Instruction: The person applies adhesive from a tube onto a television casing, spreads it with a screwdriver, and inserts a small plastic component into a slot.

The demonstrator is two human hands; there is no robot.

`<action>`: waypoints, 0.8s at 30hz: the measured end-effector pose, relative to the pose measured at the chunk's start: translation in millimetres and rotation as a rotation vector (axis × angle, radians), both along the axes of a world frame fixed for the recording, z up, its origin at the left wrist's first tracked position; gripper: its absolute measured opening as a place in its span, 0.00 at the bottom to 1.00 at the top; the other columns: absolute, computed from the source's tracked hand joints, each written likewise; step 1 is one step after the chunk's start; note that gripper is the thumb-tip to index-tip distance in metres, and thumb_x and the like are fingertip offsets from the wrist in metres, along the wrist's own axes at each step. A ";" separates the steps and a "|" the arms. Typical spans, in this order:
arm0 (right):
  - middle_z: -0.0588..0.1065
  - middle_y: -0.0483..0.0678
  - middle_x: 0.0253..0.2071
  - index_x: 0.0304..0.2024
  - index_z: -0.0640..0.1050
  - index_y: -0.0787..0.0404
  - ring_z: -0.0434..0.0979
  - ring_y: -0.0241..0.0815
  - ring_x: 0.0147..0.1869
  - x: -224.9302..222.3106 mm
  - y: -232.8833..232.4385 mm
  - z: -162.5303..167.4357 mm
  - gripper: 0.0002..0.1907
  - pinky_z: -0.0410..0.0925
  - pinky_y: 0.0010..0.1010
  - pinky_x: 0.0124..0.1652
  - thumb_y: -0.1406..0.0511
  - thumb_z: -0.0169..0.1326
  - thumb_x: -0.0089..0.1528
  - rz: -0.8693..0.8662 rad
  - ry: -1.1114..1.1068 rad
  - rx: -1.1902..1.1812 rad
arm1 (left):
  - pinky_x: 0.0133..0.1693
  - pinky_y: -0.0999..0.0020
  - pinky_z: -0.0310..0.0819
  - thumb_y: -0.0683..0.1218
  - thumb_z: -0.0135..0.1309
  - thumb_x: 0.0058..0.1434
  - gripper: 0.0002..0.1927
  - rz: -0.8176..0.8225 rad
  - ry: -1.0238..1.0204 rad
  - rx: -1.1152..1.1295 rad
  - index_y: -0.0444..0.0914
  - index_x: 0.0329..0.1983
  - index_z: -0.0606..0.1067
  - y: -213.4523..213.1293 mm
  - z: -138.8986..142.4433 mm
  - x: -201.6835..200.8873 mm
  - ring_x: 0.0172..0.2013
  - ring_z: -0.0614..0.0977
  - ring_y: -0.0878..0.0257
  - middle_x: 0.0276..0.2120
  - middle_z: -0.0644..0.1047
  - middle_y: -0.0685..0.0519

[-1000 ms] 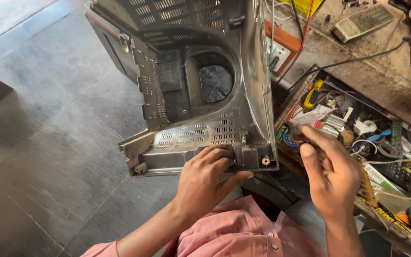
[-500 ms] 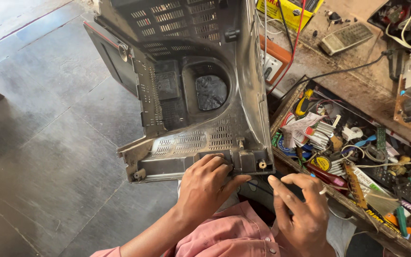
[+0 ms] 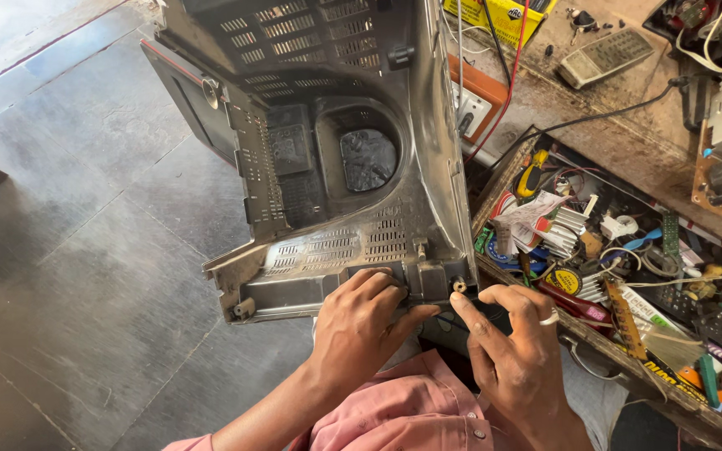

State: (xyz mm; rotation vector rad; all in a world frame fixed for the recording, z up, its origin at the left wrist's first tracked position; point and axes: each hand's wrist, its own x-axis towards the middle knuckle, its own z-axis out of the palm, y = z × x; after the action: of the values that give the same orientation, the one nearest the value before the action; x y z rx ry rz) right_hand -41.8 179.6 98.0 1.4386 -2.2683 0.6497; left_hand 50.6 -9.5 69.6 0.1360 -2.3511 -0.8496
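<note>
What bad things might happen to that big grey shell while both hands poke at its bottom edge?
The grey casing stands tilted, steadied only by the left hand, so it might tip onto the floor. The right hand works close to its hard edge and could get scraped. The drawer of parts beside it could get knocked.

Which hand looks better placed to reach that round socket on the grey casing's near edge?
Probably the right hand: its forefinger tip lies just beside the socket, while the left hand grips the casing.

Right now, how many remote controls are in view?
1: a grey remote lies on the workbench at top right, above the parts tray. Others may be hidden in the clutter.
</note>
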 end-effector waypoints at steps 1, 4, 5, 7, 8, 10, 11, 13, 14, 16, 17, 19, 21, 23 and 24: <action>0.70 0.51 0.48 0.55 0.80 0.54 0.69 0.54 0.53 -0.3 -0.1 0.5 0.29 0.66 0.44 0.52 0.77 0.57 0.51 0.000 0.001 -0.001 | 0.33 0.59 0.73 0.57 0.65 0.58 0.20 -0.001 -0.011 0.004 0.36 0.24 0.77 -0.2 0.2 0.3 0.32 0.79 0.54 0.26 0.76 0.51; 0.70 0.52 0.49 0.55 0.80 0.55 0.69 0.54 0.54 -2.0 -0.8 1.6 0.29 0.66 0.45 0.53 0.77 0.57 0.52 0.005 0.009 0.001 | 0.33 0.59 0.73 0.57 0.65 0.58 0.20 -0.003 -0.008 0.002 0.36 0.24 0.77 -0.6 0.4 -0.4 0.32 0.79 0.54 0.26 0.76 0.51; 0.70 0.52 0.49 0.55 0.80 0.55 0.69 0.55 0.54 -2.2 -1.1 2.1 0.28 0.66 0.45 0.53 0.77 0.57 0.52 0.008 0.012 0.004 | 0.33 0.59 0.73 0.57 0.65 0.58 0.20 -0.002 -0.002 0.000 0.36 0.24 0.77 -0.3 0.6 0.3 0.32 0.79 0.54 0.26 0.76 0.51; 0.70 0.51 0.49 0.55 0.80 0.55 0.69 0.55 0.54 -2.5 -2.0 2.4 0.28 0.66 0.46 0.53 0.77 0.57 0.52 0.005 0.016 0.004 | 0.32 0.59 0.73 0.57 0.65 0.58 0.21 0.005 -0.008 0.000 0.36 0.24 0.77 0.0 0.8 0.1 0.32 0.79 0.54 0.26 0.76 0.51; 0.70 0.51 0.49 0.55 0.80 0.55 0.69 0.55 0.54 -2.7 -2.2 2.4 0.27 0.65 0.46 0.53 0.77 0.57 0.52 0.003 0.018 0.004 | 0.32 0.59 0.73 0.57 0.65 0.58 0.21 0.007 -0.012 0.001 0.36 0.23 0.77 0.2 0.7 0.0 0.32 0.79 0.54 0.26 0.76 0.51; 0.70 0.52 0.49 0.54 0.81 0.56 0.70 0.54 0.54 -2.2 -2.1 2.3 0.27 0.66 0.45 0.53 0.77 0.57 0.53 -0.008 0.019 0.002 | 0.32 0.59 0.73 0.57 0.65 0.58 0.21 0.006 -0.013 0.001 0.36 0.23 0.77 0.2 0.7 0.6 0.32 0.79 0.54 0.26 0.76 0.51; 0.70 0.52 0.48 0.53 0.81 0.56 0.70 0.54 0.54 -2.0 -1.7 2.3 0.26 0.66 0.45 0.53 0.77 0.57 0.53 -0.014 0.021 0.002 | 0.32 0.59 0.73 0.57 0.65 0.58 0.21 0.005 -0.013 0.001 0.36 0.23 0.77 0.2 0.6 0.5 0.32 0.79 0.54 0.25 0.76 0.51; 0.70 0.52 0.49 0.52 0.81 0.57 0.70 0.54 0.55 -2.2 -0.3 2.1 0.24 0.66 0.45 0.54 0.77 0.56 0.54 -0.049 0.007 -0.034 | 0.32 0.59 0.73 0.57 0.65 0.59 0.21 0.004 -0.008 -0.007 0.36 0.23 0.76 0.0 0.4 1.0 0.32 0.79 0.54 0.25 0.75 0.51; 0.70 0.52 0.49 0.52 0.81 0.57 0.70 0.54 0.55 -2.5 0.5 1.9 0.23 0.65 0.45 0.55 0.78 0.55 0.55 -0.065 0.002 -0.053 | 0.32 0.59 0.73 0.57 0.65 0.59 0.21 0.005 -0.004 -0.012 0.36 0.22 0.76 -0.5 0.3 0.8 0.32 0.79 0.54 0.25 0.75 0.51; 0.70 0.52 0.49 0.51 0.81 0.57 0.70 0.53 0.55 -4.0 2.2 1.8 0.22 0.65 0.45 0.55 0.78 0.55 0.55 -0.075 -0.014 -0.089 | 0.32 0.59 0.73 0.57 0.65 0.59 0.22 0.001 -0.013 -0.006 0.36 0.21 0.75 -0.7 0.2 0.2 0.31 0.78 0.54 0.24 0.74 0.51; 0.70 0.51 0.49 0.50 0.81 0.57 0.70 0.53 0.56 -4.3 2.8 1.9 0.22 0.65 0.45 0.56 0.77 0.55 0.55 -0.081 -0.023 -0.107 | 0.32 0.59 0.73 0.57 0.65 0.59 0.22 -0.003 -0.018 -0.002 0.36 0.21 0.75 -0.9 0.4 0.6 0.31 0.78 0.54 0.24 0.74 0.51; 0.70 0.51 0.49 0.50 0.81 0.57 0.70 0.52 0.56 -4.9 3.5 1.7 0.22 0.65 0.45 0.55 0.78 0.55 0.56 -0.078 -0.036 -0.108 | 0.32 0.59 0.73 0.57 0.64 0.59 0.22 -0.006 -0.020 -0.002 0.36 0.21 0.74 -1.4 0.5 0.7 0.31 0.78 0.54 0.24 0.74 0.50; 0.70 0.51 0.49 0.51 0.81 0.57 0.70 0.52 0.56 -4.6 3.5 1.5 0.22 0.65 0.44 0.55 0.78 0.54 0.56 -0.077 -0.049 -0.104 | 0.32 0.60 0.73 0.57 0.64 0.59 0.22 -0.007 -0.015 -0.003 0.36 0.21 0.75 -1.6 0.6 0.9 0.31 0.78 0.54 0.24 0.74 0.50; 0.70 0.52 0.49 0.52 0.81 0.57 0.70 0.53 0.57 -3.8 2.6 1.6 0.23 0.66 0.43 0.55 0.78 0.54 0.55 -0.073 -0.063 -0.093 | 0.32 0.60 0.73 0.57 0.64 0.60 0.22 -0.006 -0.004 -0.003 0.36 0.22 0.75 -1.4 0.6 0.8 0.31 0.78 0.55 0.24 0.74 0.50; 0.70 0.52 0.49 0.52 0.82 0.56 0.70 0.54 0.56 -3.4 2.0 1.7 0.24 0.66 0.44 0.55 0.78 0.53 0.55 -0.061 -0.056 -0.074 | 0.32 0.60 0.73 0.57 0.64 0.60 0.22 -0.008 -0.008 0.002 0.36 0.22 0.75 -1.1 0.5 0.7 0.31 0.78 0.55 0.24 0.74 0.50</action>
State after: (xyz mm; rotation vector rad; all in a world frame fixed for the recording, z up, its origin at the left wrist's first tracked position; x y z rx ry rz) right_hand -45.3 181.6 99.7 1.3274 -2.2951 0.7554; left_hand 51.3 -10.7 70.0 0.1308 -2.3597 -0.8562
